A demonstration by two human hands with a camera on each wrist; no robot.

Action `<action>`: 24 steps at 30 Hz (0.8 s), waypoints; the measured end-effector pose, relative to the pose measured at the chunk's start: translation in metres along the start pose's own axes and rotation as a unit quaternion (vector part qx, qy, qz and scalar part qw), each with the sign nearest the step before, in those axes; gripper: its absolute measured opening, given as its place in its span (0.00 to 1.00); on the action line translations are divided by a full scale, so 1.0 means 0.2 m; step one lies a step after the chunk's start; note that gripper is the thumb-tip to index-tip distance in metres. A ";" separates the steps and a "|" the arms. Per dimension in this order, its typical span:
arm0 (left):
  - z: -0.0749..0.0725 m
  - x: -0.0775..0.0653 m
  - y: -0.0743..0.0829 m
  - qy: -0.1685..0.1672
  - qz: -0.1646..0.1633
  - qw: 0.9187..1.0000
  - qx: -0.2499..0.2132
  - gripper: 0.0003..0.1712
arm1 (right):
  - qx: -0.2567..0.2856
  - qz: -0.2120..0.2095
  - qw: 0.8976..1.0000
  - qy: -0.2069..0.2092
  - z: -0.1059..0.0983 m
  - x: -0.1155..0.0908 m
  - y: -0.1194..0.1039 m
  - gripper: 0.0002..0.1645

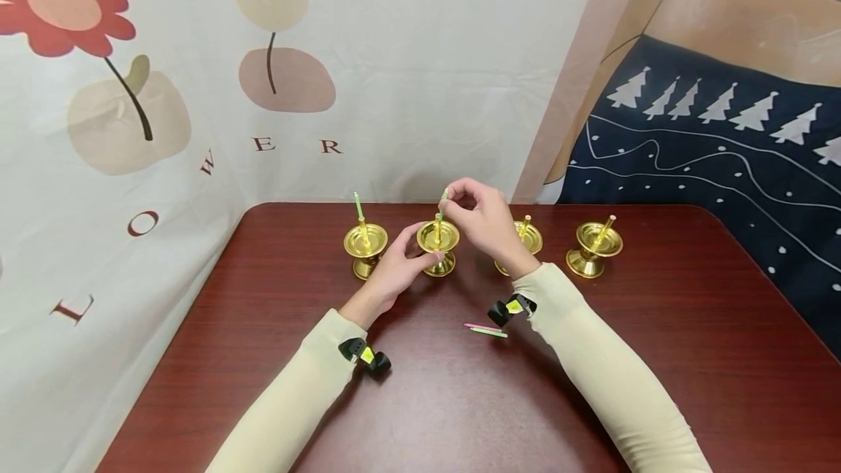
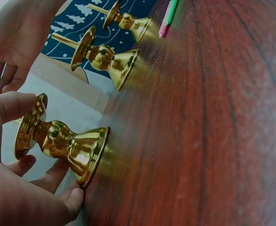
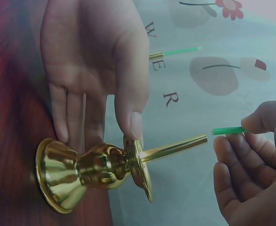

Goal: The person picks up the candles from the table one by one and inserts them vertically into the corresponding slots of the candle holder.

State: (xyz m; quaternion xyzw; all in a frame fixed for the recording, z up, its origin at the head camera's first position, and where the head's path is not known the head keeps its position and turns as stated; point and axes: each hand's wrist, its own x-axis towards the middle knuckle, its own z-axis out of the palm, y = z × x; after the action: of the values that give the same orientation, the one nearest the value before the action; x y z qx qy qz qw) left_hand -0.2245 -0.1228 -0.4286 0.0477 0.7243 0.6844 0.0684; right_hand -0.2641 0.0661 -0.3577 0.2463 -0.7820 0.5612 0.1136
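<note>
My left hand point(image 1: 396, 270) steadies a brass candle holder point(image 2: 81, 150) that stands upright on the table, its thumb on the dish rim and its fingers round the far side. Above that holder, my right hand point(image 1: 488, 223) pinches a thin green candle point(image 3: 228, 130) between thumb and fingertips. In the right wrist view the candle's lower end points at the mouth of the holder's thin tube point(image 3: 175, 148), with a small gap between them. To the left, another brass holder point(image 1: 365, 241) carries an upright green candle point(image 1: 358, 204) in its tube.
Right of the hands stand two more brass holders with bare tubes, one point(image 1: 534, 239) partly covered by my right hand and one point(image 1: 594, 243) farther right. A pink candle point(image 1: 474, 325) and a green candle point(image 1: 491, 333) lie on the reddish-brown table point(image 1: 420, 400). Printed cloth hangs behind.
</note>
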 end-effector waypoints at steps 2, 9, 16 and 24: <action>0.00 0.00 0.00 0.002 0.000 1.000 0.001 0.41 | 0.000 -0.002 1.000 0.005 0.00 0.01 0.00 0.02; 0.00 0.00 0.00 0.006 0.003 1.000 0.007 0.40 | -0.015 -0.007 1.000 0.005 0.01 0.03 0.01 0.02; 0.01 0.00 -0.01 0.007 0.004 1.000 0.009 0.40 | -0.030 -0.022 0.999 -0.001 0.01 0.03 0.02 0.02; 0.00 0.00 -0.01 0.009 0.005 1.000 0.007 0.40 | -0.070 -0.069 0.995 -0.008 0.01 0.04 0.01 0.02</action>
State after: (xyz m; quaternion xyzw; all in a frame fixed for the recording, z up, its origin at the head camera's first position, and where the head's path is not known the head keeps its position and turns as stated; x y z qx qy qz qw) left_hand -0.2251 -0.1221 -0.4312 0.0457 0.7293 0.6802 0.0584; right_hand -0.2725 0.0625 -0.3570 0.2949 -0.8016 0.4938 0.1630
